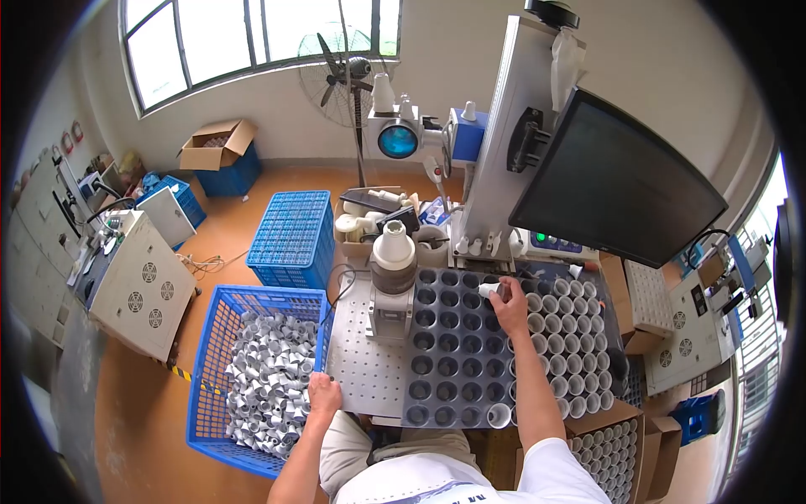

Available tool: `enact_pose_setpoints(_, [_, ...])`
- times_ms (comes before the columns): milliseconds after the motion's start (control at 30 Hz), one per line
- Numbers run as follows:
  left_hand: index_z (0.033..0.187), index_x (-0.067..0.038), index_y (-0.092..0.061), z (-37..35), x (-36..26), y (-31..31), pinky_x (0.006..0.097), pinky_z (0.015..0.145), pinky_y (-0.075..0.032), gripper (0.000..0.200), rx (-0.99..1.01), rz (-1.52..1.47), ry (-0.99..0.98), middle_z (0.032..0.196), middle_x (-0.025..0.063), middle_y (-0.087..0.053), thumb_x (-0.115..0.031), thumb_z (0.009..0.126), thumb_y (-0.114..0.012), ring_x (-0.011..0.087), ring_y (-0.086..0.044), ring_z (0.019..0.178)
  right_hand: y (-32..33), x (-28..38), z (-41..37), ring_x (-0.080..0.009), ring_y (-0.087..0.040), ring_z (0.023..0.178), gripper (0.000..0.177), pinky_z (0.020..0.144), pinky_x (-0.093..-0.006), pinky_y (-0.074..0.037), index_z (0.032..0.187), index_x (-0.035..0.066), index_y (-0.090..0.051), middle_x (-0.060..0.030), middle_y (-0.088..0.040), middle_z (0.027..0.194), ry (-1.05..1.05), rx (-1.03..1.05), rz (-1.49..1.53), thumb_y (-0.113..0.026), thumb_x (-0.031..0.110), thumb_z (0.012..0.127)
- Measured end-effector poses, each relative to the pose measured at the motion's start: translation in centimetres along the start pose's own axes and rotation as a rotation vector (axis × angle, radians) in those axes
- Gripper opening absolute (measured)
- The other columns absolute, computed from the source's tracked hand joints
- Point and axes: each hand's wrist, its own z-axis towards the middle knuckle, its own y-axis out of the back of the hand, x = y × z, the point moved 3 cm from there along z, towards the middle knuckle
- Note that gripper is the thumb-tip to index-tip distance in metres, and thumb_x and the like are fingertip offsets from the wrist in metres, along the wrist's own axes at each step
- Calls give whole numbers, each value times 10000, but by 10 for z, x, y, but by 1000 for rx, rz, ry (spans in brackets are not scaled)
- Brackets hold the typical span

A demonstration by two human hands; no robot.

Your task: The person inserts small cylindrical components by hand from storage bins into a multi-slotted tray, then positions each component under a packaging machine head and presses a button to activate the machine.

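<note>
My right hand [510, 307] pinches a white tapered plastic cup [489, 290] over the far part of a dark tray [435, 353] with rows of round pockets. White cups [557, 344] fill the pockets on the tray's right side, open ends up. Nearer me, one more cup [499, 415] sits at the front edge. My left hand [324, 393] is closed at the right rim of a blue basket [256, 296], beside the perforated metal plate [357, 361]; what its fingers hold, if anything, is hidden. Loose white cups [270, 378] are heaped in the basket.
A machine head with a white cup-shaped fixture [393, 248] stands left of the tray. Behind the tray rise a tall column [495, 143] and a dark monitor [617, 181]. A blue crate [290, 231] is on the floor; an open carton [642, 445] of cups stands at right.
</note>
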Motion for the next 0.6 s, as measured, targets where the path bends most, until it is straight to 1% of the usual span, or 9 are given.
enact_pose_setpoints(100, [747,42,-507,0,0,0,554,752,-426,129,-9,4,-19,802,272,-548,-83,736,-536,468,-533,817,0,2,-1,-188,-571,750,441,697,-312,-473,1123,5,-584,-103,-626,863,30,-18,13,-719,238,774])
enact_pose_setpoints(200, [747,41,-502,-1,1,-1,555,752,-426,133,-18,-14,-3,806,272,-548,-86,739,-538,469,-534,817,-2,-3,1,-183,-556,729,437,682,-309,-468,1121,6,-585,-96,-614,844,79,-44,21,-717,237,775])
enact_pose_setpoints(300, [711,11,-505,0,3,-4,531,752,-438,95,-27,3,22,792,231,-542,-67,723,-559,426,-534,819,-1,-2,0,-196,-561,731,443,689,-319,-472,1125,5,-584,-99,-618,845,50,-26,22,-716,240,773])
enact_pose_setpoints(400, [699,8,-502,-1,7,-8,529,756,-441,96,-12,61,-42,785,227,-540,-67,724,-558,425,-533,815,1,0,0,-196,-562,731,448,689,-319,-472,1125,5,-584,-100,-620,845,48,-23,6,-716,244,770])
enact_pose_setpoints(500, [742,25,-469,-2,9,-8,548,734,-407,136,-16,32,-99,790,242,-511,-93,744,-535,443,-512,805,1,2,-1,-185,-553,719,450,679,-311,-467,1123,5,-586,-94,-612,832,46,-23,14,-716,245,766])
enact_pose_setpoints(600, [745,24,-460,-3,7,-7,547,730,-406,139,-27,10,-85,794,239,-507,-93,745,-536,439,-510,803,1,5,-2,-173,-539,703,447,668,-303,-461,1121,5,-587,-82,-598,815,42,-21,17,-716,243,766])
